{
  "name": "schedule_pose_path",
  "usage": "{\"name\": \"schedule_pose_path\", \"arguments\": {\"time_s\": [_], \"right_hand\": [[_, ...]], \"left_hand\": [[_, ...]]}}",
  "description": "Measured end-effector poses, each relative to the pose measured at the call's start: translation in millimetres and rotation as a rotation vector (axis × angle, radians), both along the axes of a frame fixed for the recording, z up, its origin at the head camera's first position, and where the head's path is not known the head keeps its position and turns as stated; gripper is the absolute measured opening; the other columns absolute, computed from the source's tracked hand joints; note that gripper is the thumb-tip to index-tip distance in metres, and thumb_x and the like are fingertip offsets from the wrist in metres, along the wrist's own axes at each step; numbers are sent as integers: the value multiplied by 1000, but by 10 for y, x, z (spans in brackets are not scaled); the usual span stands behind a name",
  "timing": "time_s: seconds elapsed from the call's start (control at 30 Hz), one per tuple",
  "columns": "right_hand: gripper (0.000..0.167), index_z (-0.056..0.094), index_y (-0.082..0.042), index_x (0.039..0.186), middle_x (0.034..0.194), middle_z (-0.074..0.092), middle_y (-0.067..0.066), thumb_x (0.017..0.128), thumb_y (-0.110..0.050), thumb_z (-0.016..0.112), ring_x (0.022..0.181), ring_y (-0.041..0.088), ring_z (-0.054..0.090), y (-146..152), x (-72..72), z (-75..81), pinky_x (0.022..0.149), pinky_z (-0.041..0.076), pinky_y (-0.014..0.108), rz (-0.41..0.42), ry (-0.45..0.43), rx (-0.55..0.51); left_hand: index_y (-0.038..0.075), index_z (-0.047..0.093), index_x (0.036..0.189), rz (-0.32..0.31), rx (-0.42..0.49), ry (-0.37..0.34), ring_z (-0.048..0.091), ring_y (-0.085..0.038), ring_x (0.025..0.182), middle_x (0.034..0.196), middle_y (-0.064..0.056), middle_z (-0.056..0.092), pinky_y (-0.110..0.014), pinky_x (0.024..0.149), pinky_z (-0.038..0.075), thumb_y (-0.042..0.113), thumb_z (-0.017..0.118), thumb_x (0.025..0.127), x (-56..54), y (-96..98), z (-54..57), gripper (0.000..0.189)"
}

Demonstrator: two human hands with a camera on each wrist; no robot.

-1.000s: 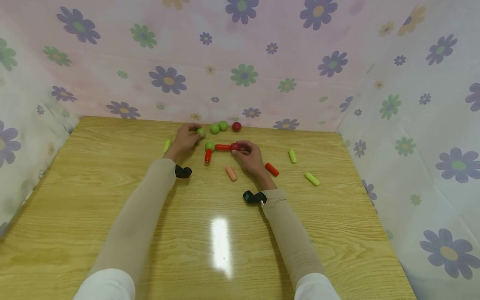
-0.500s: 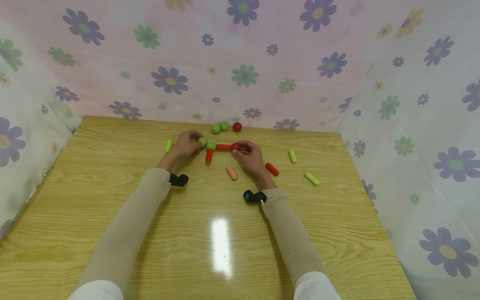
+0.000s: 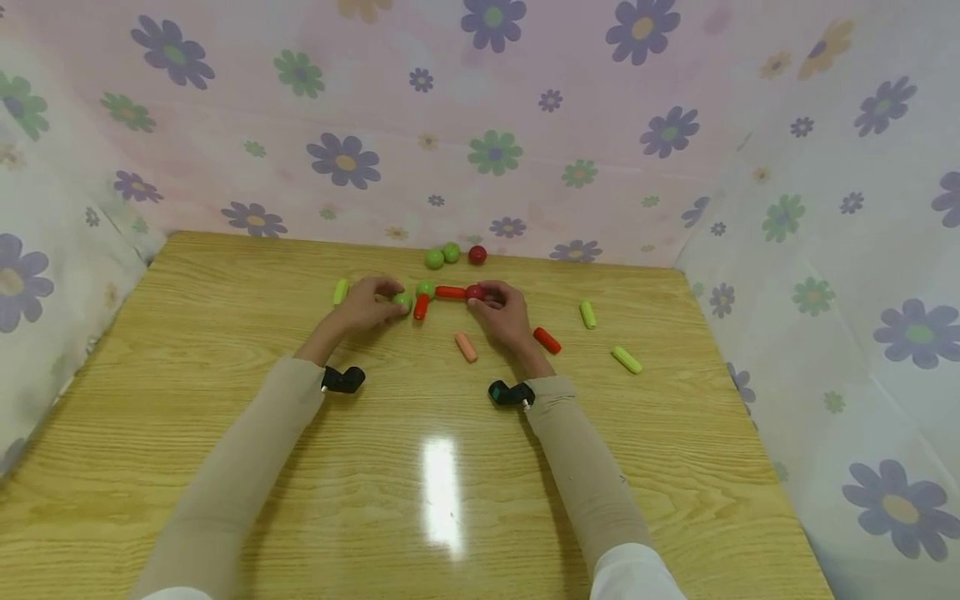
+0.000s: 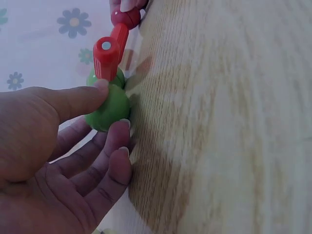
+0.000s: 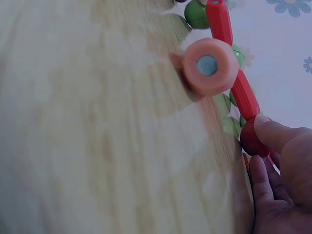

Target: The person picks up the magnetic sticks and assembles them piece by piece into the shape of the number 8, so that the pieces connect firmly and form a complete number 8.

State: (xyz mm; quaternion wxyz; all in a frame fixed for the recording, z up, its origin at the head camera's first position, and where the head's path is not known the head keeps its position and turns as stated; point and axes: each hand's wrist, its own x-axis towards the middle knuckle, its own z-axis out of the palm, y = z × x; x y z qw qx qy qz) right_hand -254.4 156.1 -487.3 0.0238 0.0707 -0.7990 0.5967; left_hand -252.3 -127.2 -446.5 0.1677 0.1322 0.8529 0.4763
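My left hand (image 3: 369, 305) pinches a green ball (image 4: 111, 111) between thumb and fingers, low over the table. Just right of it stands another green ball (image 3: 426, 288). From this second ball one red rod (image 3: 422, 308) points toward me, with a pale round spot on its free end. A second red rod (image 3: 451, 292) runs right, to a dark red ball (image 3: 475, 292). My right hand (image 3: 504, 317) holds that red ball with thumb and fingertips. In the right wrist view, an orange-pink rod (image 5: 209, 67) shows end-on in front of the joined pieces.
Two green balls (image 3: 434, 258) and a red ball (image 3: 477, 255) sit at the back edge by the flowered cloth. One yellow-green rod (image 3: 341, 291) lies behind my left hand. A loose red rod (image 3: 547, 340) and two yellow-green rods (image 3: 627, 360) lie to the right.
My left hand has brought its green ball from the back row toward me, to the left side of the joined pieces. My right hand stays on the red ball.
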Motion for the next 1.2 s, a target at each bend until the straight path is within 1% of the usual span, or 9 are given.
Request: {"name": "schedule_pose_path", "arguments": {"time_s": [0.13,0.23,0.4,0.47,0.53,0.6,0.7,0.9,1.2], "right_hand": [[34,66,1,126,119,65,18,95,-10,73,102,23,62,6,-8,-1,91,53,28,-16,-5,-14],[33,66,1,125,116,65,18,95,-10,73,98,20,61,18,-23,6,87,52,23,-30,-7,-25],[36,64,8,128,120,63,28,95,-6,71,102,30,60,43,-16,89,84,49,18,-8,-24,-42],[37,63,8,129,122,62,30,96,-6,71,103,32,59,52,-25,84,84,49,17,-2,-32,-48],[37,64,7,129,123,63,29,96,-7,71,102,28,58,52,-32,74,84,48,16,-8,-35,-41],[37,65,3,129,122,63,25,96,-11,72,99,22,58,51,-55,19,85,49,17,-23,-27,-31],[34,66,1,127,120,64,21,96,-12,72,98,19,58,37,-48,26,87,50,20,-35,-24,-8],[33,66,1,126,117,65,18,97,-11,71,98,19,59,23,-43,28,88,50,23,-30,-19,-4],[33,67,0,126,116,65,18,97,-15,71,97,19,59,11,-52,16,86,50,22,-23,-18,17]], "left_hand": [[-6,53,139,-16,1,-17,65,-34,105,139,-26,53,-37,80,55,18,66,100,74,-23,16,48],[-5,56,137,-27,4,-19,64,-36,109,138,-25,55,-41,86,54,18,69,99,110,-35,3,46],[-6,59,133,-48,29,-6,64,-35,106,133,-26,58,-44,87,53,16,72,96,167,-35,-17,45],[-6,61,131,-50,27,5,64,-33,105,131,-25,60,-42,87,53,18,74,95,186,-29,-26,45],[-5,63,130,-45,17,14,63,-32,105,129,-24,62,-40,87,52,19,75,94,208,-19,-30,45],[-4,64,128,-42,13,14,64,-30,104,128,-23,63,-37,85,51,20,76,93,227,-9,-36,44],[-4,65,126,-48,17,27,64,-30,103,124,-22,65,-35,84,52,19,77,92,256,15,-44,42],[-3,66,123,-54,21,52,65,-29,101,121,-20,66,-39,87,53,17,79,91,306,58,-54,40],[-2,67,121,-13,28,64,65,-30,104,120,-20,67,-41,90,54,17,81,88,346,115,-77,40]]}}
